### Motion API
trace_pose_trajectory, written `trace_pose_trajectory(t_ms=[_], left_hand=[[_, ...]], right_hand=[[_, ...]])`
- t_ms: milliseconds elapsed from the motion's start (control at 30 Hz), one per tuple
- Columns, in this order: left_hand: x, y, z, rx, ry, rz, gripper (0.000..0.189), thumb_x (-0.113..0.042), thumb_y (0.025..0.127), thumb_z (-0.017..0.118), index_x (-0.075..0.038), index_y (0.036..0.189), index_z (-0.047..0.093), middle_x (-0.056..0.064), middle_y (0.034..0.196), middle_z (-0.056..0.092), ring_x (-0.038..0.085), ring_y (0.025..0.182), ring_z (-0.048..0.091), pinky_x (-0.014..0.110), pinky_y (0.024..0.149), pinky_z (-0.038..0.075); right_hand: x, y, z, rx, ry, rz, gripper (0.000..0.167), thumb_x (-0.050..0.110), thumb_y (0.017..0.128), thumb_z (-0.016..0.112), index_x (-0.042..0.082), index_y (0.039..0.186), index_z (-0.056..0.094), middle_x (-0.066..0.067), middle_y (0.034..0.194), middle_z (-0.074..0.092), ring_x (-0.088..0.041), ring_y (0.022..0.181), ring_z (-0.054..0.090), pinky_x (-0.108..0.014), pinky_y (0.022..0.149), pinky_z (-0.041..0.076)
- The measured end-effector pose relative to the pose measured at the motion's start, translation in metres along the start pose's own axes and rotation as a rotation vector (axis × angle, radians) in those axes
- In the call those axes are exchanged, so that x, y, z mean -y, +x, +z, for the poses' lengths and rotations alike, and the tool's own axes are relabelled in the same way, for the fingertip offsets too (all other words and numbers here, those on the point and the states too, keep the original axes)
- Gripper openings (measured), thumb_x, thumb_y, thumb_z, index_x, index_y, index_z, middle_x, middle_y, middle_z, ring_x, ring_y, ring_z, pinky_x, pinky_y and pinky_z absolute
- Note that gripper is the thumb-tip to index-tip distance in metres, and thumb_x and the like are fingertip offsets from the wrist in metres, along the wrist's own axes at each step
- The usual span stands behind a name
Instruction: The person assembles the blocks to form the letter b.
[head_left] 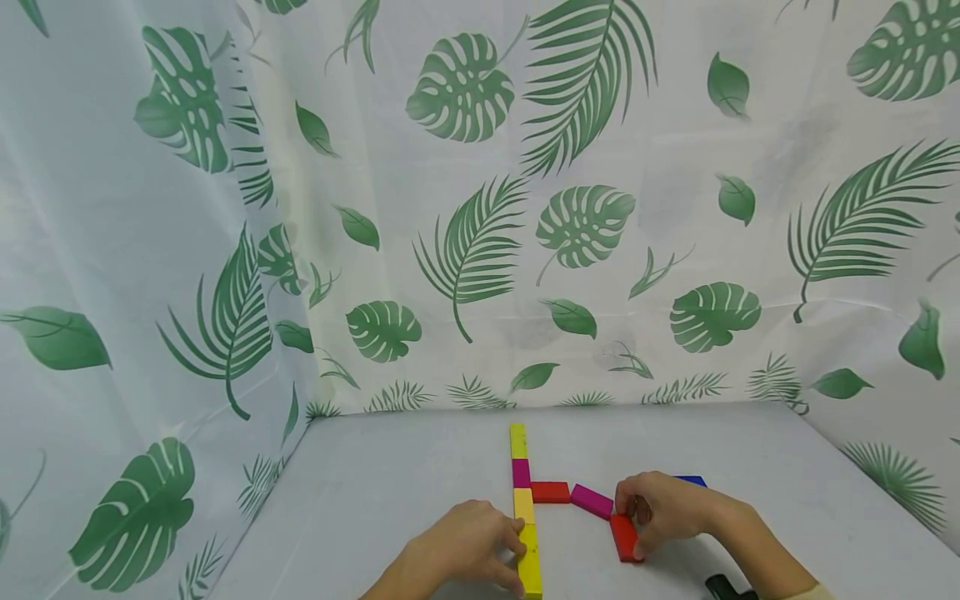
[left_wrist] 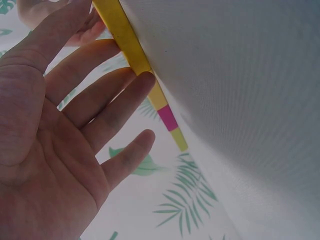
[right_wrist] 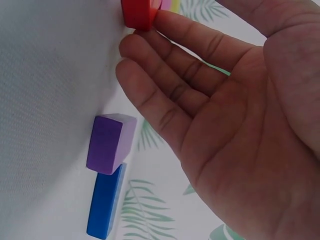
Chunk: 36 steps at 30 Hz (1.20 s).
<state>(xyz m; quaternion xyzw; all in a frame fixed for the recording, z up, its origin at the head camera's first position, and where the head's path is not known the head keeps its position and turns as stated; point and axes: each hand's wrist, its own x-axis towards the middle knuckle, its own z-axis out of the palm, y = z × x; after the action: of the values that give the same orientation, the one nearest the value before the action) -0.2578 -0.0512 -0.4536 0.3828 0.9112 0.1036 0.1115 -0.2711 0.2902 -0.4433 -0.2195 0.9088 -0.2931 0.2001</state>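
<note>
the farthest block [head_left: 518, 440] in the row is showing bright yellow, the second block [head_left: 521, 473] magenta, the third block [head_left: 523, 506] a softer, paler yellow, and the nearest block [head_left: 529, 567] a stronger yellow. beside them, one red block [head_left: 551, 492] is matching another red block [head_left: 624, 537], while the slanted block [head_left: 592, 502] between is wearing purplish magenta. a blue block [head_left: 690, 481] and a purple block [right_wrist: 104, 145] are bringing cooler tones. the table [head_left: 405, 467] is looking pale grey, a sleeve [head_left: 813, 593] cream. the white curtain [head_left: 517, 196] is carrying green split leaves, feathery fronds, pointed leaves and thin grassy sprigs, its left panel [head_left: 127, 275] looking faintly bluish.
</note>
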Motion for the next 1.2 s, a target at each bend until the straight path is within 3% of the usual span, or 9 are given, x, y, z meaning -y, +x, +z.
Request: trace_pose_trajectory(t_ms=[767, 1200], left_hand=[[-0.0006, 0.0001, 0.0002, 0.001, 0.026, -0.005, 0.035, -0.054, 0.079, 0.087, -0.039, 0.110, 0.081, -0.017, 0.132, 0.070, -0.004, 0.104, 0.064, 0.017, 0.083, 0.048], [-0.0023, 0.0007, -0.0005, 0.003, 0.027, -0.026, 0.035, -0.052, 0.079, 0.088, -0.039, 0.110, 0.081, -0.019, 0.130, 0.070, -0.004, 0.106, 0.064, 0.019, 0.087, 0.050]], right_hand=[[-0.0032, 0.0008, -0.0005, 0.002, -0.005, -0.038, 0.036, 0.019, 0.077, 0.092, 0.018, 0.103, 0.068, -0.002, 0.091, 0.065, -0.019, 0.083, 0.058, -0.026, 0.067, 0.049], [-0.0087, 0.0044, -0.0084, -0.139, -0.002, -0.070, 0.044, 0.027, 0.087, 0.084, 0.009, 0.124, 0.067, -0.006, 0.113, 0.067, -0.026, 0.101, 0.059, -0.026, 0.073, 0.054]])
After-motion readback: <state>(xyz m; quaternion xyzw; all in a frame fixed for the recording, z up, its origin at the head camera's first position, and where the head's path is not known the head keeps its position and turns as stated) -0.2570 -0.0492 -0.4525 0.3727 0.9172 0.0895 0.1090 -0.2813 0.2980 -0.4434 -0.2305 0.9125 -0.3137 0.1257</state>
